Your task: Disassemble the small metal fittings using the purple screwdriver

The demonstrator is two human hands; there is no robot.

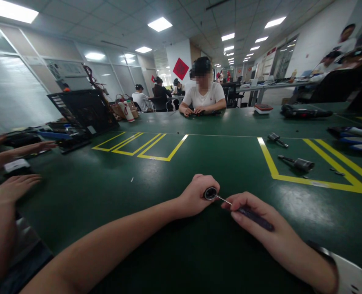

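Near the middle of the green table, my left hand [196, 196] is closed around a dark round part with a ring-shaped open end [210, 193], which faces toward my right hand. A screwdriver [256, 217] with a dark handle lies in the closed fingers of my right hand [257, 212]. Its thin metal shaft points left, and the tip meets the open end of the round part. How deep the tip sits inside cannot be made out. The rest of the round part is hidden by my left fingers.
Two dark metal tool parts [303, 164] [277, 139] lie inside yellow tape at the right, with small pieces nearby. A black power tool [305, 112] is behind them. Another person's hands are at the left; a person [204, 96] sits opposite.
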